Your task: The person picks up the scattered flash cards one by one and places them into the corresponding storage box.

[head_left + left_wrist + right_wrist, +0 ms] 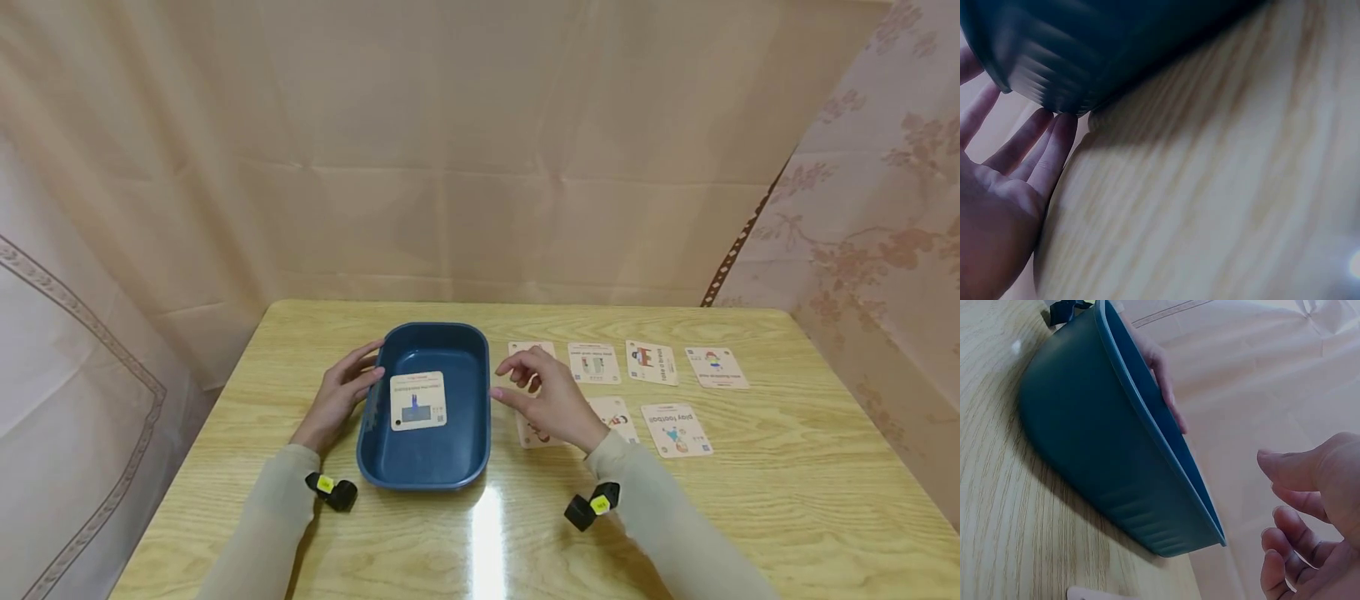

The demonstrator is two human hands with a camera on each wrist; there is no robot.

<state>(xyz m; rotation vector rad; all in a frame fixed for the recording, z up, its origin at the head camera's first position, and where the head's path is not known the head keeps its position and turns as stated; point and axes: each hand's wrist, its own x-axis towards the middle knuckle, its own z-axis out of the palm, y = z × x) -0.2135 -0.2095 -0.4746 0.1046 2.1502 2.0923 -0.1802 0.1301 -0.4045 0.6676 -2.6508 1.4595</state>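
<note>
A dark blue plastic basin [472, 433] stands on the table with one picture card [417, 401] lying in it. My left hand [343, 392] touches the basin's left side, fingertips at its rim and outer wall; in the left wrist view the fingers [1054, 147] reach out fairly straight against the wall. To the right of the basin, my right hand [551, 396] hovers over the nearest cards with loosely bent fingers and nothing in them. In the right wrist view its thumb [1291, 469] stands apart from the basin wall. A card [532, 433] lies partly hidden beneath that hand.
Several more picture cards lie in two rows on the right, among them "play football" [677, 431], "take a break" [651, 363] and a card at the far right [716, 368]. The wooden table [787, 467] ends at a hanging cloth [480, 167] behind.
</note>
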